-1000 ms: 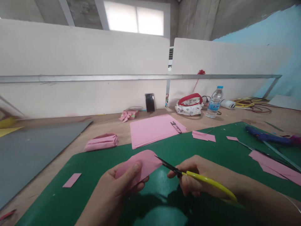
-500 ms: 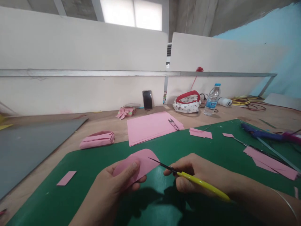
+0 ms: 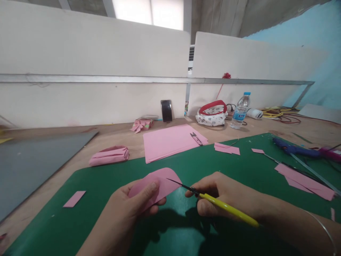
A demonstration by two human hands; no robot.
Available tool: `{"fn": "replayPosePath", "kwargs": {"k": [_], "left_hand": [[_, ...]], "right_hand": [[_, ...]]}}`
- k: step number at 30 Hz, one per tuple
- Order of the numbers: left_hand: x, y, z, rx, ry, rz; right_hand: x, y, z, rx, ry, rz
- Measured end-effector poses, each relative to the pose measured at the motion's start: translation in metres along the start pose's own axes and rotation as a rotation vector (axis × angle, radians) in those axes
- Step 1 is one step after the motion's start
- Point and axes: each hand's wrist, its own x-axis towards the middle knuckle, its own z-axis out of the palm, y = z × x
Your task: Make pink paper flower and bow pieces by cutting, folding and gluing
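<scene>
Between thumb and fingers, my left hand grips a piece of pink paper with a rounded upper edge. My right hand is closed around scissors with yellow handles and dark blades. One blade lies across the right part of the paper, its tip pointing left toward my left thumb; whether the blades are apart is hard to make out. Both hands are above a green cutting mat, where their shadows fall.
Pink sheets with thread snips on top lie behind the mat. A folded pink paper piece is at the left. Pink strips and a blue glue gun lie right. A phone, pouch and bottle stand behind.
The whole view has shifted slightly, with the background sitting a little higher now. My hands, the paper and the scissors keep nearly the same positions.
</scene>
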Motion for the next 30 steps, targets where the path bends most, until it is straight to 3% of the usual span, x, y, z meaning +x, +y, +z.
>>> {"fn": "replayPosePath", "kwargs": {"k": [4, 9, 21, 30], "left_hand": [[0.0004, -0.0007, -0.0006, 0.019, -0.049, 0.01], [0.0016, -0.0016, -0.0004, 0.011, 0.01, 0.01], [0.0083, -0.0077, -0.0064, -0.007, -0.053, 0.003], [0.0042, -0.0033, -0.0023, -0.034, -0.016, -0.025]], "right_hand": [[0.0003, -0.0016, 0.0013, -0.024, 0.02, 0.017], [0.0002, -0.0013, 0.0032, -0.014, 0.036, 0.047], [0.0025, -0.0027, 0.0038, -0.062, 0.089, 0.064], [0.0016, -0.0016, 0.0037, -0.089, 0.092, 0.063]]}}
